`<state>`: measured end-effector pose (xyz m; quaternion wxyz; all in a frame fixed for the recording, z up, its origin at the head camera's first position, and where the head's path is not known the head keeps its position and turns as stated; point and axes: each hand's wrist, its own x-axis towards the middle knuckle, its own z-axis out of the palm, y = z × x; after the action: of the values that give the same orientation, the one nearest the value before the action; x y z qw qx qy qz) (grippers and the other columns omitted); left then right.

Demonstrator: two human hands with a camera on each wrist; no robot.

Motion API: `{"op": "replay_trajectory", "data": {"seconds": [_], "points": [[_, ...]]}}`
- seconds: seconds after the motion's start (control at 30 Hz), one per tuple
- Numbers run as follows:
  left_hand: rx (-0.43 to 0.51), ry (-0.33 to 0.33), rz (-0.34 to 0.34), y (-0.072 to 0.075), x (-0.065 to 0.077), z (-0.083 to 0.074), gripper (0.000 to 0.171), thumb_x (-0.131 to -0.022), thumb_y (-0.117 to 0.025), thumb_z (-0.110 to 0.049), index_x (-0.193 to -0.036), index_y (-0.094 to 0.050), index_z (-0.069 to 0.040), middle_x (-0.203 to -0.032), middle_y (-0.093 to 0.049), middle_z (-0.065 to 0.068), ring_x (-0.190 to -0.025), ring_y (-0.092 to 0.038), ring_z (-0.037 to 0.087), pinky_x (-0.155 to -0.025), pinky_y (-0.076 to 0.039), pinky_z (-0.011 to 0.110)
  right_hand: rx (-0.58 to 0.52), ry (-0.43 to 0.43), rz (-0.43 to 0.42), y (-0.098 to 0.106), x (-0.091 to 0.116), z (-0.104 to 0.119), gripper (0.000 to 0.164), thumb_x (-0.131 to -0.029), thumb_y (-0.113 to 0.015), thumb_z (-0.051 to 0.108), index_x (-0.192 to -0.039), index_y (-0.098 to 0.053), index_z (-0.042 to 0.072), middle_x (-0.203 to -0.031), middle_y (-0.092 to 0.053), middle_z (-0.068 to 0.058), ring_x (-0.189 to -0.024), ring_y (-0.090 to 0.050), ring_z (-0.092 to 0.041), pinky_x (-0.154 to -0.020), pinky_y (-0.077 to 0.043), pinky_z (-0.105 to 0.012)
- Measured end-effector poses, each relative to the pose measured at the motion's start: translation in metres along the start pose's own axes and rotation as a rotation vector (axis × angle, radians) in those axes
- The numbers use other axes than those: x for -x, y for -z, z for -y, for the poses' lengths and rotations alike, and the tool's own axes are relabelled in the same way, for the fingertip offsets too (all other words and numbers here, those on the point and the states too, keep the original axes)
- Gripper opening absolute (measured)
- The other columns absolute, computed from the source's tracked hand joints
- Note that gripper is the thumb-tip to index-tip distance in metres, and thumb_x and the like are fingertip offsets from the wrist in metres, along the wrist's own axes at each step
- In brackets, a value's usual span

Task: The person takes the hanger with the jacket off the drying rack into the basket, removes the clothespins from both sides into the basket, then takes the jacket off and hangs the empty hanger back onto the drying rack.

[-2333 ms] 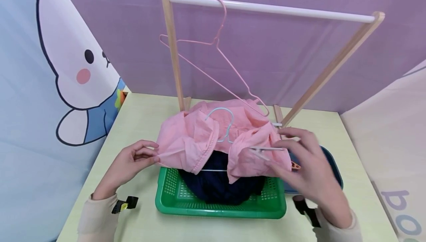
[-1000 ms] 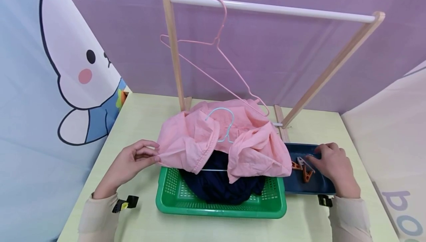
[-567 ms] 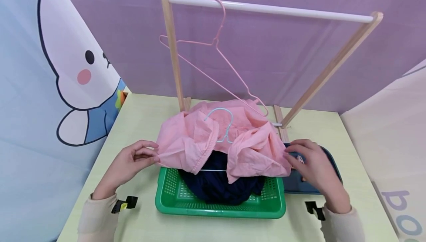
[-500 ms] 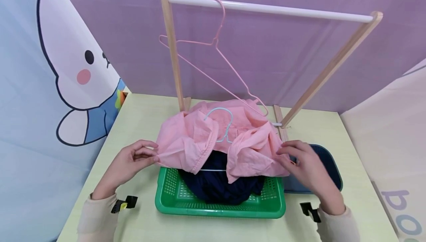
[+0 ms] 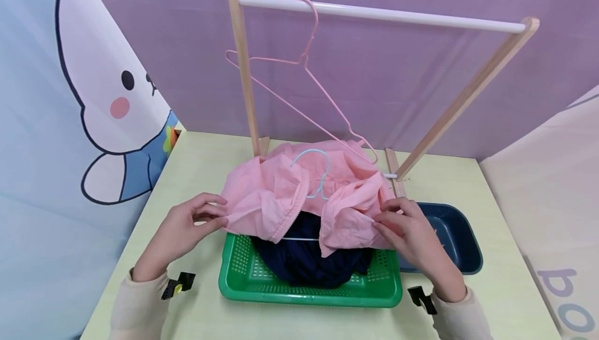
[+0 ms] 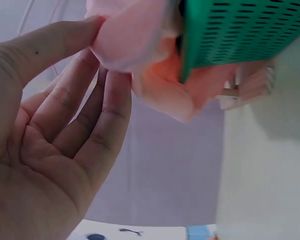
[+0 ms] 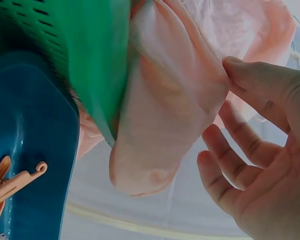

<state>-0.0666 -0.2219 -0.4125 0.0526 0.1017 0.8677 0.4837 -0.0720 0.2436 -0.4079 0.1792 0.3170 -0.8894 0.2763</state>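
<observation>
A pink zip-up jacket [image 5: 267,199] lies spread over a green basket [image 5: 309,301], a light blue hanger [image 5: 321,183] showing at its open neck. Beneath it, dark navy cloth [image 5: 313,270] sits in the basket. My left hand [image 5: 184,231] pinches the jacket's left side between thumb and fingers; the left wrist view shows the pink cloth [image 6: 127,35] at the fingertips. On the opposite side my right hand [image 5: 414,233] pinches the fabric. In the right wrist view its thumb presses a fold of pink cloth [image 7: 170,95], the other fingers loosely bent below.
A navy tray [image 5: 460,236] with orange clothespins [image 7: 17,187] stands right of the basket, partly behind my right hand. Behind rises a wooden rack with a white rod [image 5: 398,14]. From it a pink hanger [image 5: 305,59] dangles close over the jacket.
My right hand first carried a pale clothespin near the jacket, then laid it in the tray. It has since moved left and taken hold of the jacket's right side. My left hand barely shifted.
</observation>
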Motion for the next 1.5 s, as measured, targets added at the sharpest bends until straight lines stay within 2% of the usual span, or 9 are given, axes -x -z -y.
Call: {"op": "replay_trajectory", "data": {"seconds": [0.23, 0.3, 0.37, 0.5, 0.77, 1.03, 1.23, 1.37, 1.5], "points": [[-0.146, -0.127, -0.062, -0.006, -0.004, -0.024, 0.034, -0.088, -0.079, -0.010, -0.118, -0.065, -0.017, -0.093, -0.073, -0.014, -0.090, -0.070, 0.007, -0.078, -0.058, 0.031, -0.040, 0.027, -0.061, 0.002, -0.001, 0.001, 0.024, -0.070, -0.084, -0.006, -0.086, -0.078, 0.009, -0.103, -0.060, -0.008, -0.088, -0.052, -0.020, -0.071, -0.040, -0.020], [-0.163, -0.140, -0.071, -0.009, -0.006, -0.030, 0.035, -0.087, -0.079, -0.010, -0.119, -0.065, -0.017, -0.095, -0.073, -0.013, -0.090, -0.069, 0.007, -0.076, -0.058, 0.029, -0.058, 0.025, -0.073, 0.002, 0.000, 0.001, 0.017, -0.075, -0.083, -0.002, -0.087, -0.078, 0.009, -0.103, -0.060, -0.008, -0.087, -0.051, -0.019, -0.071, -0.040, -0.021], [-0.167, -0.143, -0.078, -0.014, -0.008, -0.037, 0.036, -0.087, -0.079, -0.009, -0.120, -0.065, -0.015, -0.096, -0.074, -0.011, -0.089, -0.070, 0.008, -0.074, -0.058, 0.028, -0.075, 0.023, -0.079, 0.003, -0.001, 0.000, 0.004, -0.086, -0.080, 0.012, -0.087, -0.078, 0.009, -0.103, -0.060, -0.009, -0.087, -0.051, -0.019, -0.071, -0.041, -0.023], [-0.150, -0.138, -0.090, -0.023, -0.011, -0.052, 0.035, -0.089, -0.077, -0.008, -0.120, -0.064, -0.013, -0.099, -0.075, -0.005, -0.085, -0.071, 0.009, -0.070, -0.059, 0.027, -0.098, 0.035, -0.087, 0.003, -0.003, 0.000, 0.037, -0.101, -0.060, 0.038, -0.088, -0.079, 0.008, -0.102, -0.060, -0.010, -0.089, -0.050, -0.020, -0.073, -0.041, -0.024], [-0.163, -0.200, -0.163, -0.037, -0.016, -0.072, 0.035, -0.087, -0.079, -0.007, -0.120, -0.065, -0.011, -0.102, -0.075, 0.001, -0.090, -0.073, 0.015, -0.074, -0.059, 0.034, -0.095, 0.041, -0.092, 0.005, -0.007, 0.004, 0.044, -0.102, -0.057, 0.041, -0.086, -0.078, 0.005, -0.098, -0.057, -0.010, -0.088, -0.048, -0.023, -0.073, -0.040, -0.025], [-0.160, -0.275, -0.187, -0.057, -0.022, -0.088, 0.036, -0.085, -0.080, -0.004, -0.117, -0.064, -0.009, -0.100, -0.075, 0.003, -0.091, -0.072, 0.012, -0.076, -0.059, 0.031, -0.088, 0.061, -0.100, 0.005, -0.009, 0.008, 0.045, -0.102, -0.057, 0.040, -0.085, -0.078, 0.004, -0.096, -0.056, -0.009, -0.088, -0.048, -0.027, -0.074, -0.039, -0.027], [-0.142, -0.325, -0.206, -0.067, -0.027, -0.097, 0.035, -0.089, -0.076, -0.004, -0.120, -0.062, -0.008, -0.098, -0.076, 0.001, -0.090, -0.072, 0.010, -0.077, -0.059, 0.033, -0.080, 0.074, -0.110, 0.003, -0.009, 0.007, 0.046, -0.103, -0.056, 0.040, -0.083, -0.077, 0.004, -0.095, -0.054, -0.007, -0.089, -0.047, -0.027, -0.075, -0.038, -0.031], [-0.151, -0.312, -0.212, -0.067, -0.027, -0.097, 0.037, -0.088, -0.077, -0.005, -0.121, -0.060, -0.008, -0.096, -0.076, -0.002, -0.088, -0.072, 0.009, -0.076, -0.059, 0.033, -0.060, 0.080, -0.080, 0.003, -0.010, 0.008, 0.045, -0.103, -0.055, 0.041, -0.084, -0.078, 0.007, -0.096, -0.056, -0.006, -0.089, -0.047, -0.027, -0.075, -0.037, -0.035], [-0.116, -0.262, -0.171, -0.064, -0.026, -0.096, 0.038, -0.089, -0.077, -0.007, -0.122, -0.059, -0.009, -0.095, -0.075, -0.004, -0.087, -0.071, 0.006, -0.076, -0.059, 0.030, -0.006, 0.081, -0.068, 0.008, -0.013, 0.013, 0.047, -0.104, -0.052, 0.043, -0.088, -0.078, 0.008, -0.101, -0.060, -0.008, -0.088, -0.051, -0.026, -0.074, -0.039, -0.037]]}}
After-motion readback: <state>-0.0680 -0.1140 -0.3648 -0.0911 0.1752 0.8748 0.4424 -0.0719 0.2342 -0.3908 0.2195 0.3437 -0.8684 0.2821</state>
